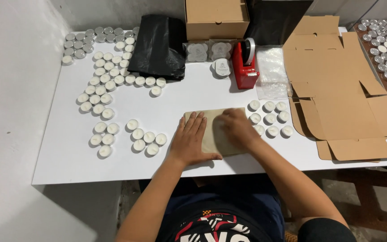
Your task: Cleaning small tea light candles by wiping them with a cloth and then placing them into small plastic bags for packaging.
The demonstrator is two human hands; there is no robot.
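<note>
From the head view I see my left hand [192, 140] pressed flat, fingers together, on a tan rectangular paper packet [216, 134] lying at the centre of the white table [68, 152]. My right hand [237, 127] rests on the packet's right part, fingers curled loosely. White round tealight candles [272, 118] sit just right of it; a red tape dispenser [245, 65] stands above, in the upper middle.

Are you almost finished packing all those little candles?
Not nearly. Done: two clear packs of white tealights lie by the closed brown cardboard box. In hand: the left hand and right hand press a flat tan paper sheet. Left: many loose tealights and the unfolded flat cardboard box blanks.
</note>
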